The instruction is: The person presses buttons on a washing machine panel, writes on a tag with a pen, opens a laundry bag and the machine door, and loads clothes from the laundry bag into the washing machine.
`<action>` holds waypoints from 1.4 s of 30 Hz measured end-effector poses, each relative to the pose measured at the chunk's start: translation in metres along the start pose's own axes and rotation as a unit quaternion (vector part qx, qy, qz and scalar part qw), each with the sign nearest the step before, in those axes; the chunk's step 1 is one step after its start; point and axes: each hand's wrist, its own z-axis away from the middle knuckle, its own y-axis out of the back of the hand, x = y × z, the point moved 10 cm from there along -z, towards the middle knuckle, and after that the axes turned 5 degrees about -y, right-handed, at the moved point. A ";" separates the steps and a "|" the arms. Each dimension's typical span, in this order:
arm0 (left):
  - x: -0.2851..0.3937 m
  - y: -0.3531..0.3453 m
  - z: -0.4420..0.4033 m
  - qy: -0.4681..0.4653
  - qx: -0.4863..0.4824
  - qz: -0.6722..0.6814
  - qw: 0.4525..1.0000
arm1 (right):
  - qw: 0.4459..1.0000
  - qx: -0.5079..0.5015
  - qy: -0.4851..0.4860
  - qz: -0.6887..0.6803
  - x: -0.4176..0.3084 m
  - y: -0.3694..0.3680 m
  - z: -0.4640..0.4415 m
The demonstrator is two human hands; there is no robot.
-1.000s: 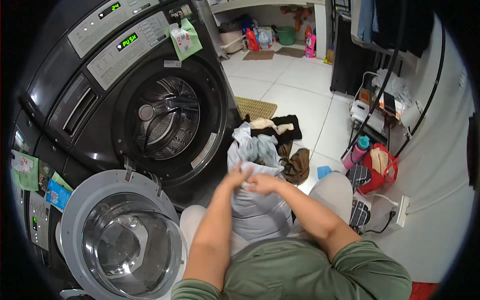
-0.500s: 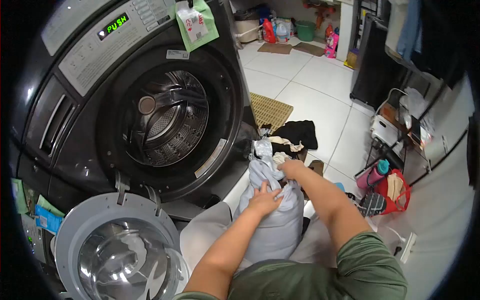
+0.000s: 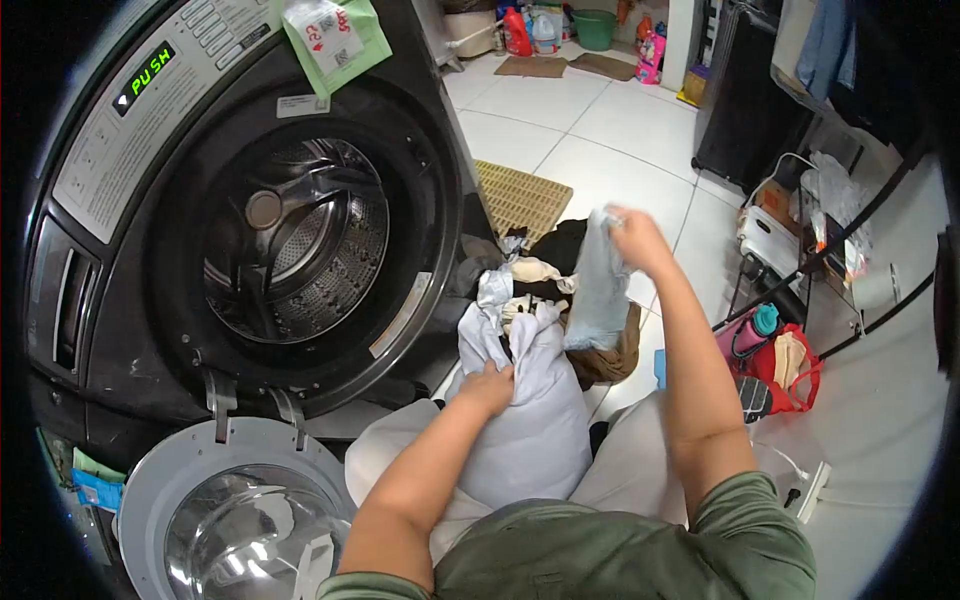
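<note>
A light grey fabric bag (image 3: 530,430) stands between my knees, its mouth loosely open with cloth inside. My left hand (image 3: 487,388) grips the bag's left side near the rim. Raised to the right of the bag, my right hand (image 3: 636,236) holds a pale blue-grey cloth (image 3: 600,290) by its top, so it hangs down. Behind the bag, dark clothes (image 3: 562,243) and a brown cloth (image 3: 615,355) lie on the floor, with a cream cloth (image 3: 537,272) among them.
At the left stands a dark washing machine (image 3: 420,190) with an empty-looking drum and its round door (image 3: 150,490) swung open. A yellow mat (image 3: 525,195) lies beyond the pile. On the right are a pink bottle (image 3: 740,338), a red bag (image 3: 797,385) and a rack with thin black poles.
My right hand has come up from the bag's mouth with the pale cloth and moved right. My left hand stays at the bag, now gripping its fabric. The bag's mouth is wider.
</note>
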 end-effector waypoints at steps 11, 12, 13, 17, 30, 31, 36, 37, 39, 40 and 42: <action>0.056 0.243 0.079 -0.283 0.371 0.469 0.750 | 0.890 -0.224 0.249 -0.310 -0.197 -0.016 0.080; 0.035 0.265 0.093 -0.219 0.430 0.364 0.797 | 0.889 -0.210 0.268 -0.307 -0.198 -0.018 0.079; -0.009 0.261 0.082 -0.175 0.412 0.563 0.694 | 0.869 -0.260 0.186 -0.379 -0.173 -0.035 0.064; -0.197 0.291 0.147 -0.106 0.549 0.717 0.416 | 0.969 -0.207 0.053 -0.125 -0.068 -0.075 0.000; -0.212 0.277 0.140 0.046 0.570 0.412 0.709 | 0.867 -0.344 -0.007 0.361 0.084 -0.295 0.013; -0.198 0.286 0.145 0.043 0.588 0.337 0.735 | 0.849 -0.380 0.053 0.364 0.061 -0.274 0.011; -0.161 0.290 0.131 -0.060 0.494 0.516 0.697 | 0.963 -0.256 0.066 0.052 -0.083 -0.093 0.002; -0.155 0.291 0.130 -0.069 0.490 0.504 0.708 | 0.978 -0.203 0.055 0.003 -0.114 -0.052 0.006; -0.140 0.293 0.129 -0.089 0.483 0.487 0.722 | 0.983 -0.062 0.095 -0.143 -0.150 0.035 0.003; -0.132 0.293 0.127 -0.107 0.474 0.504 0.714 | 0.956 0.010 0.147 -0.254 -0.174 0.078 0.010; -0.110 0.296 0.124 -0.146 0.455 0.533 0.698 | 0.936 0.142 0.256 -0.198 -0.224 0.115 0.022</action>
